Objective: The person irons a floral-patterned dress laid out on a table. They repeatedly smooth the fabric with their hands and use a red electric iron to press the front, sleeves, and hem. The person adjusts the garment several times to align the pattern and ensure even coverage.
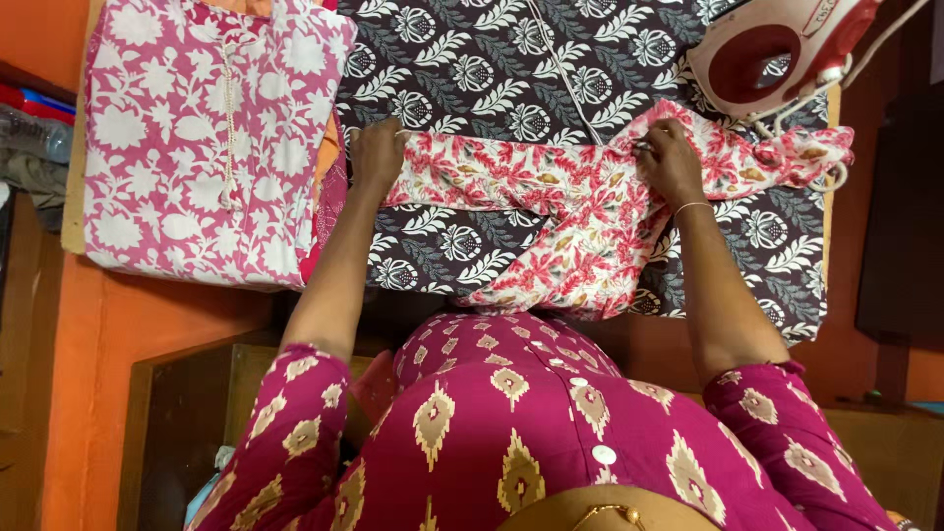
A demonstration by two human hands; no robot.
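Red floral cloth [551, 211] | left hand [377, 152], right hand [669, 157] pinch its ends | I'd pull it taut, flat | iron [777, 49] far right

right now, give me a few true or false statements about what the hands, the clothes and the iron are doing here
1. Both hands grip a red floral garment. True: the left hand holds its left end, the right hand pinches it further right.
2. The iron is in the right hand. False: it rests at the top right corner, apart from both hands.
3. A pink and white floral garment lies folded left of the left hand. True.
4. The surface under the garment is plain white. False: it is a dark cloth with white leaf print.
5. The right wrist carries a thin bangle. True.
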